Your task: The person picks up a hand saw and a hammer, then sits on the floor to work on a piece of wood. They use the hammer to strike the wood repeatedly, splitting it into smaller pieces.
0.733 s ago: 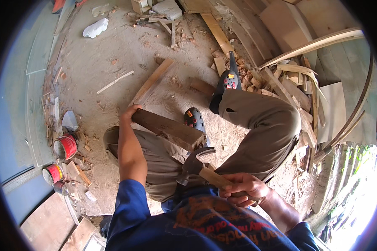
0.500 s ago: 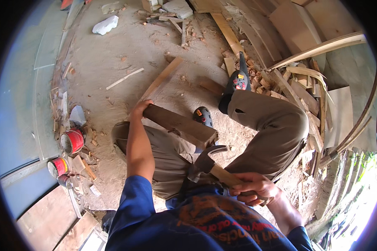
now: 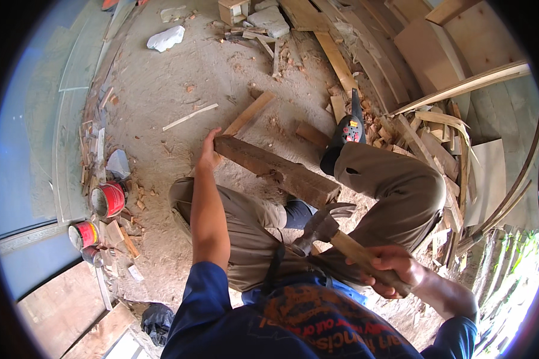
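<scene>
My left hand [image 3: 209, 147] grips the far left end of a thick, rough wooden block [image 3: 275, 171], its fingers partly hidden behind the wood. The block lies slanted above my lap, its near end toward the right. In my right hand [image 3: 395, 269] is a claw hammer [image 3: 320, 230], held by its wooden handle. The steel head is beside the block's near end, with the curved claw just below that end; whether they touch I cannot tell. Beyond the block, a narrower plank [image 3: 251, 112] lies on the ground.
Red paint cans [image 3: 108, 200] stand at the left beside a glass panel [image 3: 27, 173]. Wood scraps and boards [image 3: 443, 149] are piled at the right. A saw-like dark blade [image 3: 356, 105] shows by my shoe [image 3: 348, 130]. A white stone [image 3: 166, 38] lies far off.
The wooden block has shifted right in the view with my left hand still on it. My right hand and the hammer have also moved right and slightly lower.
</scene>
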`<action>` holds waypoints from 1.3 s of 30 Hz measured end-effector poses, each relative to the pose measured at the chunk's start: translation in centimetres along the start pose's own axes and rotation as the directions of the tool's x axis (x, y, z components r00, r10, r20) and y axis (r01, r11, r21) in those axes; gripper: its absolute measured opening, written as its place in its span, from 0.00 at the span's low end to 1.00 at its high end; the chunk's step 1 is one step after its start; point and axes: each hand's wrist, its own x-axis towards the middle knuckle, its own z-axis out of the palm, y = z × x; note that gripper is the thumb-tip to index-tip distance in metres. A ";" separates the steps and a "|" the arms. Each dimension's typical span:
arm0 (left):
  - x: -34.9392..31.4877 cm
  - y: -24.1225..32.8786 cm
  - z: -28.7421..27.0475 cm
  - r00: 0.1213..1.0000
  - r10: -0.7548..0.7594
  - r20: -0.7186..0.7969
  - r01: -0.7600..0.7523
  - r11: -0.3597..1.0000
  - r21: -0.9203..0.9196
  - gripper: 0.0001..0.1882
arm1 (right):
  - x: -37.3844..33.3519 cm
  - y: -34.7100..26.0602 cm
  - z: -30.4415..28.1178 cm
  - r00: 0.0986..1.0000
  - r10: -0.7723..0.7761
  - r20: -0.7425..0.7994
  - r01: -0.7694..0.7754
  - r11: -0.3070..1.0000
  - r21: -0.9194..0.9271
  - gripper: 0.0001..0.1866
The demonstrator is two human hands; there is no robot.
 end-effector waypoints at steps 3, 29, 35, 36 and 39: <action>-0.3 0.9 1.3 1.000 0.015 -0.015 -0.015 0.999 -0.046 0.20 | 1.8 2.2 -1.7 0.996 -0.002 -0.092 -0.024 0.958 -0.287 0.20; -2.1 3.9 1.7 0.930 0.367 -0.029 -0.352 0.861 -0.368 0.29 | 7.1 4.9 -6.0 0.993 0.063 -0.103 -0.104 0.878 -0.468 0.19; -0.4 3.2 0.5 0.942 0.330 -0.064 -0.334 0.893 -0.303 0.28 | 5.6 3.4 -2.7 0.993 0.018 0.113 -0.006 0.994 -0.111 0.26; -0.1 3.1 0.5 0.945 0.320 -0.064 -0.324 0.896 -0.303 0.28 | 6.0 4.3 -2.8 0.992 0.018 0.127 -0.011 0.999 -0.052 0.26; 0.1 2.1 0.8 0.939 0.323 -0.120 -0.344 0.903 -0.256 0.26 | 7.4 7.3 -4.2 0.982 0.040 0.183 -0.057 0.994 0.090 0.27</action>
